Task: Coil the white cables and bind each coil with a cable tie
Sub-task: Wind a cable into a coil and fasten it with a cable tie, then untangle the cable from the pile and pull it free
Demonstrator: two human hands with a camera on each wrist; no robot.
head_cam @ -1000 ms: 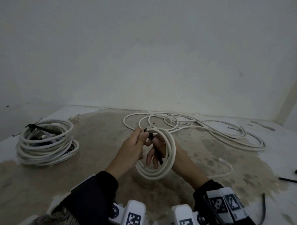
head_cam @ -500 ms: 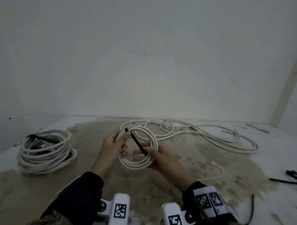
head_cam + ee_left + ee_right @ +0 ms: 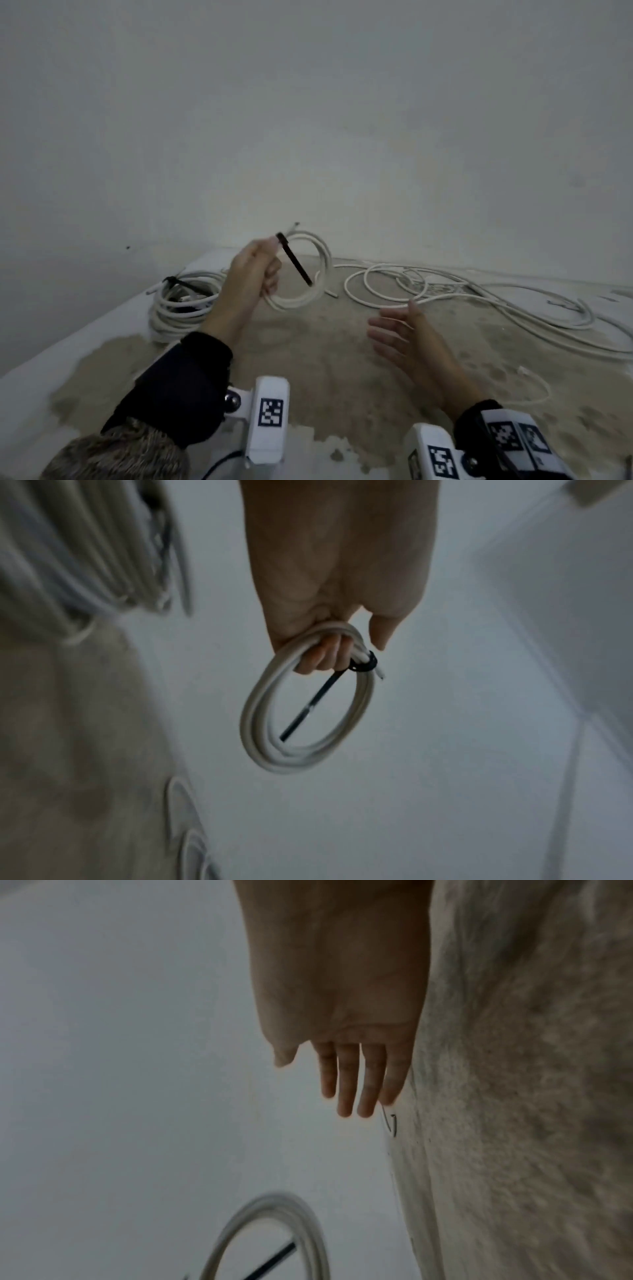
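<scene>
Fingers of left hand (image 3: 251, 274) curl round small white coil (image 3: 308, 702), held raised above floor; black cable tie (image 3: 363, 666) cinched on it, tail crossing loop. Right hand (image 3: 404, 332) empty, fingers straight, apart from coil. Step judged: binding done (tail untrimmed). Next likely: set coil beside bound pile (image 3: 181, 301), gather loose cable (image 3: 445, 291). No readable writing; wrist mounts carry only square coded markers (image 3: 270, 413).

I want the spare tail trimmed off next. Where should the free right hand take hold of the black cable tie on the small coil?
Probably the tail's free tip. The black cable tie is cinched round the small coil beside the left hand, and its straight tail slants across the open ring, touching nothing. The open right hand can come from its own side and pinch that tip, clear of the left fingers.
</scene>
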